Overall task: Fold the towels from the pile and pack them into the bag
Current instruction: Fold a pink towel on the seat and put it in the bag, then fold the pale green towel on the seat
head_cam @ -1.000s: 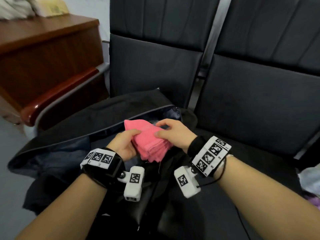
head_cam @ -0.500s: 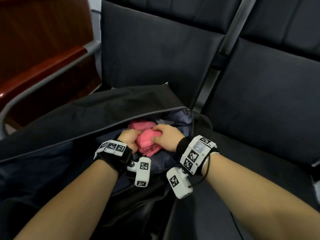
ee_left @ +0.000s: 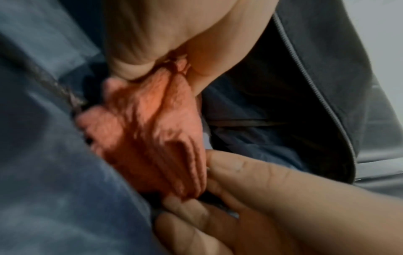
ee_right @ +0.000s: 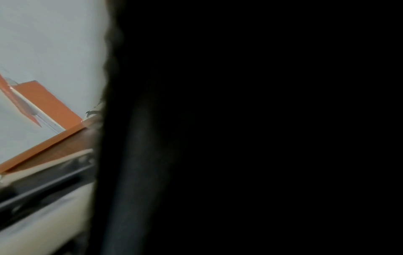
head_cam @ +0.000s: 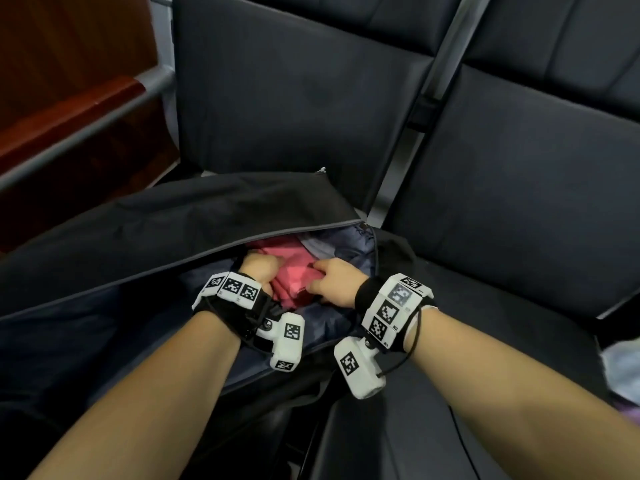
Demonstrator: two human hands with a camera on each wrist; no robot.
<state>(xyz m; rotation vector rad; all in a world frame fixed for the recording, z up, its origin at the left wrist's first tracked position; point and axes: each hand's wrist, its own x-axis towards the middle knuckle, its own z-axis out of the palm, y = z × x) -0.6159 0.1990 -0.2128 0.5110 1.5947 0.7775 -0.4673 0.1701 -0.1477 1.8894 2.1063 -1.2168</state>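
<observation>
Folded pink towel (head_cam: 291,278), plush, stacked fold edges bunched, sits inside the open mouth of the black bag (head_cam: 194,216) on the dark seat (head_cam: 519,216), just in front of another pink towel (head_cam: 277,249) deeper in. Left wrist view shows the layered folds (ee_left: 152,138) and zipper track (ee_left: 314,86) close up; right wrist view is almost wholly dark. Left hand (head_cam: 259,270) and right hand (head_cam: 334,280) clasp the towel from opposite sides, fingers curled into it, towel between them.

Pink towel (head_cam: 294,282), black bag (head_cam: 173,216) with blue lining, dark grey seats (head_cam: 519,188)
</observation>
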